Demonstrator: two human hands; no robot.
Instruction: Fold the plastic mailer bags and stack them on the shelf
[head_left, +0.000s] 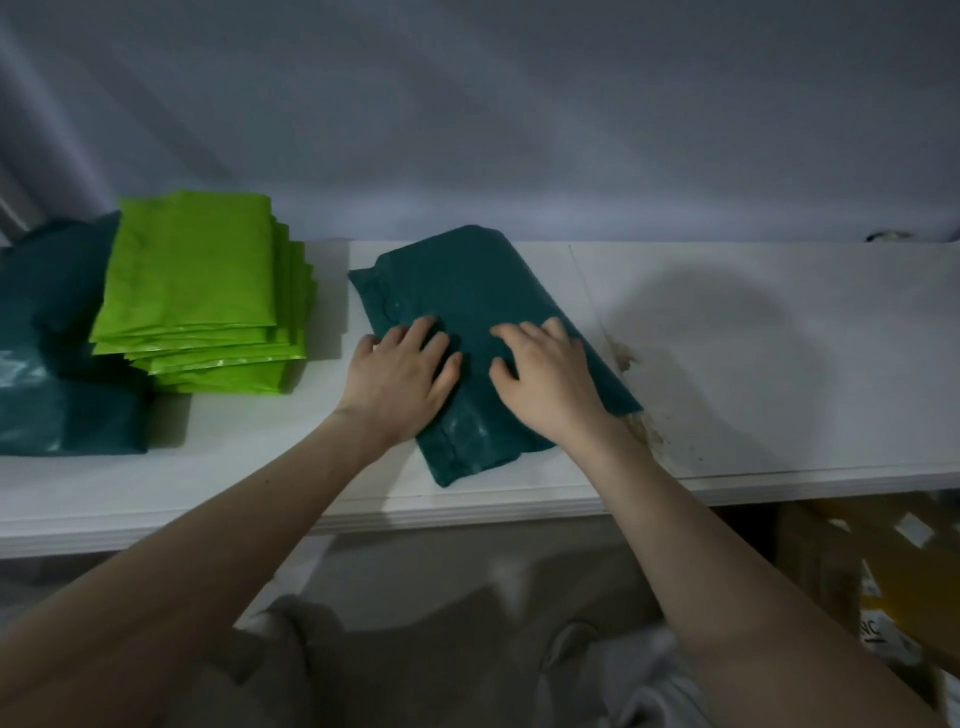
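My left hand (402, 375) and right hand (545, 376) lie side by side, palms down, on the dark teal folded mailer bag (467, 291). The fingers are spread and nearly straight; they press the plastic and grip nothing. The bag lies skewed on the white shelf (779, 364), its near corner close to the front edge.

To do this step well, I judge I should press evenly from the middle outward, push the trapped air out through the open side, and set the crease before lifting it.

To the left, well apart, stands a stack of lime-green folded mailers (197, 280); beyond it lie more teal bags (57, 405), where this one probably belongs.
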